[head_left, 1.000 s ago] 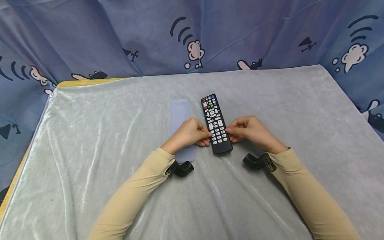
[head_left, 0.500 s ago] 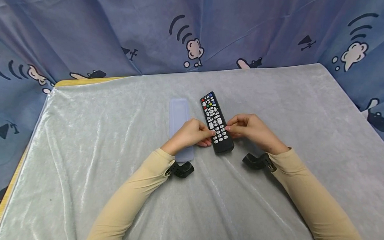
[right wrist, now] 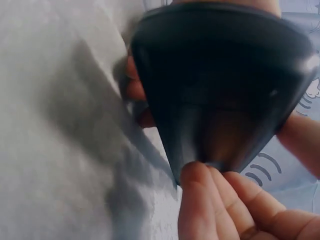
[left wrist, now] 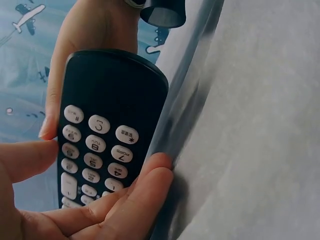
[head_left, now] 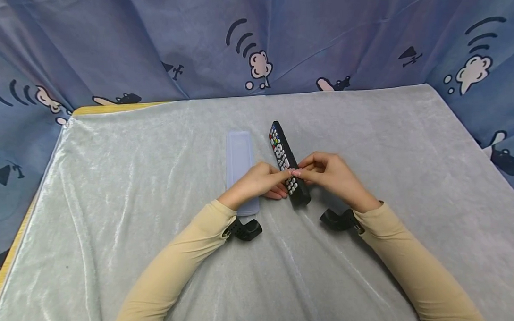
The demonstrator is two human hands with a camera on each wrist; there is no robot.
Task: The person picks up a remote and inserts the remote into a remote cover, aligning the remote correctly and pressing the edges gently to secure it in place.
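Note:
A black remote control (head_left: 279, 143) with white and coloured buttons is held up on its long edge over the cloth, its button face turned toward the left. My left hand (head_left: 259, 179) grips its lower left side, thumb on one edge and fingers on the other in the left wrist view. On the opposite side my right hand (head_left: 331, 174) pinches it, both thumb tips nearly meeting at the upper edge. The right wrist view shows the plain dark back (right wrist: 215, 75), fingers (right wrist: 200, 205) of my right hand against it. A long translucent bluish cover (head_left: 239, 151) lies flat, partly hidden under my left hand.
A pale grey velvety cloth (head_left: 147, 183) with creases spreads over the table. Yellow wooden edge (head_left: 119, 109) shows at the back left. Patterned blue curtains (head_left: 342, 39) stand behind and at both sides. Each wrist carries a black camera mount (head_left: 248, 230).
The remote control has rolled from nearly face up onto its edge, buttons now facing left. My right hand has shifted slightly left, bringing the thumbs together.

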